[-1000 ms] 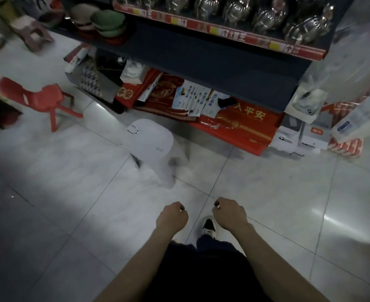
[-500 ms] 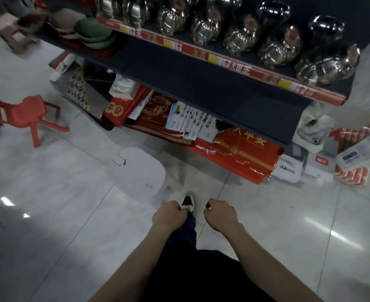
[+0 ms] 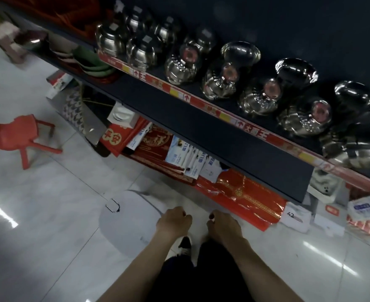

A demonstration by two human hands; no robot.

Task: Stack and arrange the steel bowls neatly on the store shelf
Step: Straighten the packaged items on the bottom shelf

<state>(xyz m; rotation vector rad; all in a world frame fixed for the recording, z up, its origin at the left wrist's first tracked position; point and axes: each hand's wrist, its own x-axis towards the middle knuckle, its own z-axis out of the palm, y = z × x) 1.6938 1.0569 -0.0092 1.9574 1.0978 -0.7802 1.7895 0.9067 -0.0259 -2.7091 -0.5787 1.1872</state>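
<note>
On dark store shelf (image 3: 203, 105), inverted shiny steel bowls (image 3: 180, 68) sit rim-down, presumably for nesting. Left hand (image 3: 173, 222) and right hand (image 3: 224, 225) hang curled, empty.

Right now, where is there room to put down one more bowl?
The dark lower shelf is bare between the green bowls on its left and its right end, below the red price strip. The upper shelf is crowded: steel bowls fill it, piled closest at the right end.
</note>
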